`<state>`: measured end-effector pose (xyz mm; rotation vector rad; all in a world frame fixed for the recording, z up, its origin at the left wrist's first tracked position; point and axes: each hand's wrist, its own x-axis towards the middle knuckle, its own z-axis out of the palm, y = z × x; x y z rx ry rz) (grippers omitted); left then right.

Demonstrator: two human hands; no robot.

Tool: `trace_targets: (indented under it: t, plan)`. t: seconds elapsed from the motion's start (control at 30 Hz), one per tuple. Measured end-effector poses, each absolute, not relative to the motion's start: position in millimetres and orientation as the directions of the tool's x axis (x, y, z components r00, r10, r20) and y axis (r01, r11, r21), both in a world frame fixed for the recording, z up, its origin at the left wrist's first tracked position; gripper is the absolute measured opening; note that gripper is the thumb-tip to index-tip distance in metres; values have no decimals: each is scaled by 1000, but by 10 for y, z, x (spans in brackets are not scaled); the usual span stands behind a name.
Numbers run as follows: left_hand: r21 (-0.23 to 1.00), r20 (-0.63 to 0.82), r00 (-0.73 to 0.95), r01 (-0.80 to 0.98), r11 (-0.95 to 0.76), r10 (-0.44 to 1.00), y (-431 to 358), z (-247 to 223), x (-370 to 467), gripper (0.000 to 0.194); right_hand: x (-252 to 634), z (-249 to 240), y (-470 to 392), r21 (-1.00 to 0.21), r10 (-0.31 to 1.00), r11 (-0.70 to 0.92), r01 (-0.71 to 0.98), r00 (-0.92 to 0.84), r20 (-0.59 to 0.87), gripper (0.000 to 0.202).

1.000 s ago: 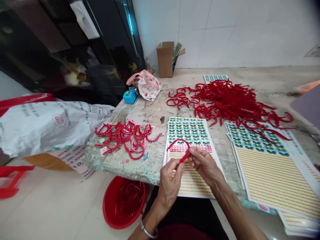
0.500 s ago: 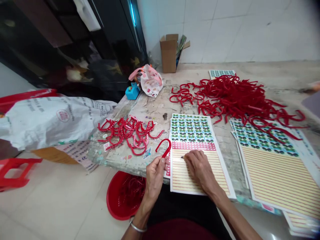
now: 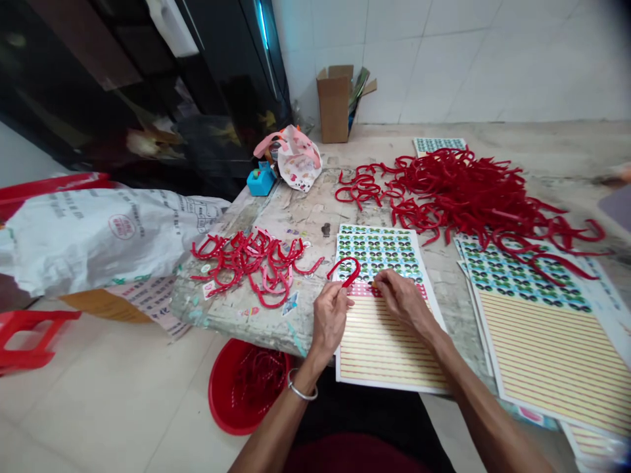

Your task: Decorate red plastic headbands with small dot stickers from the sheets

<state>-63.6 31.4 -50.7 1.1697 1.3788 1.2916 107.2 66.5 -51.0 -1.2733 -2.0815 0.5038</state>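
In my left hand (image 3: 331, 314) I pinch one end of a red curved strip (image 3: 353, 270), hook-shaped, its bend pointing away from me over the sticker sheet. My right hand (image 3: 401, 295) is closed at the fingertips, resting on the sheet by its pink row; a small dark-and-yellow bit shows at the tips, too small to name. Beneath both hands lies the sticker sheet (image 3: 389, 348), with green-and-blue eye-like stickers at the top, a pink band, then yellow striped strips.
A big heap of red strips (image 3: 463, 187) lies at the back right, partly over more sticker sheets (image 3: 547, 341). A smaller pile (image 3: 251, 259) sits left. Also there: a blue tape dispenser (image 3: 261, 180), a cardboard box (image 3: 334, 108), a red basket (image 3: 227, 401) below the table edge.
Both hands have moved up the sheet, from the yellow strips to the pink band. My left hand has brought the red strip rightward over the sheet.
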Motion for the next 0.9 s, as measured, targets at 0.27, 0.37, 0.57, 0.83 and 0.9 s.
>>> trace_targets:
  t: [0.27,0.37,0.57,0.83,0.9]
  plan:
    - [995,-90,-176,19,95,980,313,-618,-720,27,888,-482,726,-522,824,563,641,-489,287,10]
    - [993,-117,-173,2,119,978,334,-643,-741,29,819,-478,767,-464,798,599,652,-530,286,11]
    - [991,-134,-190,-11,134,973,360,-673,-727,28,767,-500,807,-394,764,642,658,-590,259,14]
    - [991,-129,-205,21,136,970,358,-665,-710,26,740,-505,869,-397,712,694,600,-651,262,15]
    - [990,-126,-210,32,135,970,362,-666,-705,26,730,-512,891,-403,705,702,588,-657,268,12]
